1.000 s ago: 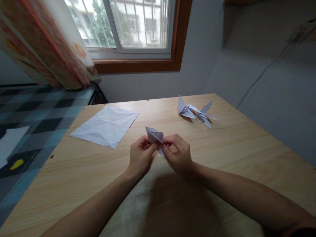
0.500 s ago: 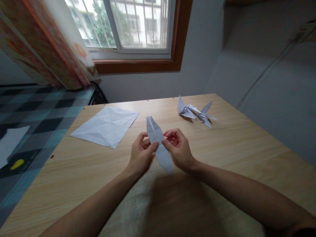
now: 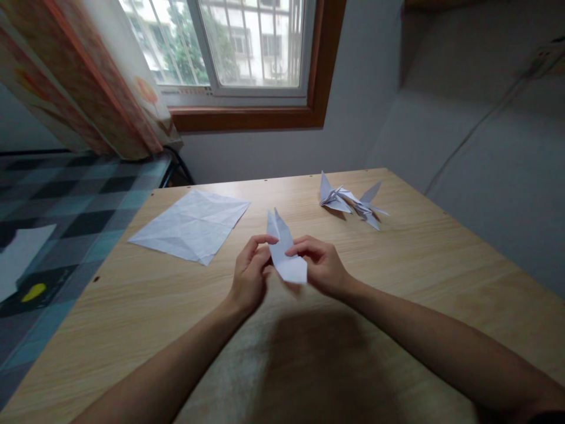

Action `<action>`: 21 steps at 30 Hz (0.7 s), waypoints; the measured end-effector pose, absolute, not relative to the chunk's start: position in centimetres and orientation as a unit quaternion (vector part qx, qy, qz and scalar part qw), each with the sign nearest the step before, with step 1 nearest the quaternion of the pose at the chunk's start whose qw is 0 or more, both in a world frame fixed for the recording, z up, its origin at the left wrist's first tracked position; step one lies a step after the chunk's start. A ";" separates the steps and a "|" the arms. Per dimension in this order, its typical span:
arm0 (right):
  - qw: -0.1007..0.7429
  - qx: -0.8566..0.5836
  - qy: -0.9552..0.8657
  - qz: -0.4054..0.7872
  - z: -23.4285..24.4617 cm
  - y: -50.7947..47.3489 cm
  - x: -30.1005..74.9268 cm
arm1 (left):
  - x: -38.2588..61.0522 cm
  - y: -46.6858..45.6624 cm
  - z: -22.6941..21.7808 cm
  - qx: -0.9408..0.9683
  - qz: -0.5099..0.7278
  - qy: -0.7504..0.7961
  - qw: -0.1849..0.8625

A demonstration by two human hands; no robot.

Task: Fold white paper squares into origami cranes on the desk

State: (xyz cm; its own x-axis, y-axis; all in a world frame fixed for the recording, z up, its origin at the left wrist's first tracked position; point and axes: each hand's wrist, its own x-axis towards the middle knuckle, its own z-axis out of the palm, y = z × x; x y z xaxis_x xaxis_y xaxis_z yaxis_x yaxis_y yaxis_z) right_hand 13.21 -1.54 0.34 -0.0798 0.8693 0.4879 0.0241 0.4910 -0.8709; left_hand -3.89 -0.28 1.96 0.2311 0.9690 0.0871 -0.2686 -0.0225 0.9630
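A folded piece of white paper (image 3: pixel 286 259) is held up over the table between both hands. Two narrow points stick up at its far end, and its near end is broader. My left hand (image 3: pixel 252 268) pinches the paper's left edge, with the index finger bent toward its face. From the other side my right hand (image 3: pixel 322 264) grips it, the thumb lying across the front near the middle. The fingers behind the paper are partly hidden.
On the wooden table (image 3: pixel 189 330) a creased square sheet (image 3: pixel 194 227) lies at the left. Folded paper cranes (image 3: pixel 348 200) sit together at the far right. Beyond the left edge is a checkered cloth surface (image 3: pixel 83 224) with a white paper (image 3: pixel 24 256) on it.
The folded paper's long near flap no longer points toward me; its lower end now looks shorter and blunter. Both hands have shifted their grip on it.
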 end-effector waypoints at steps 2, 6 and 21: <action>0.592 -0.372 -0.613 0.369 0.4 -1.6 13.2 | -4.0 -0.4 1.9 0.520 0.513 0.336 0.594; 0.598 -0.419 -0.569 0.378 0.6 -2.0 12.9 | -3.9 -0.5 1.4 0.601 0.471 0.336 0.552; 0.592 -0.430 -0.462 0.501 0.6 -2.2 12.4 | -3.4 -0.2 1.7 0.606 0.490 0.399 0.484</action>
State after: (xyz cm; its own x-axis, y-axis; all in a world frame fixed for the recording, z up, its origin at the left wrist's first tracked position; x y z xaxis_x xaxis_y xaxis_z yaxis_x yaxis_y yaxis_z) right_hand 12.43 -2.25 0.55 0.0697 0.9908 0.1161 -0.1958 0.1277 -0.9723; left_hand -3.45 -0.15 1.73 0.2022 0.9572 0.2073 0.0102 -0.2137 0.9768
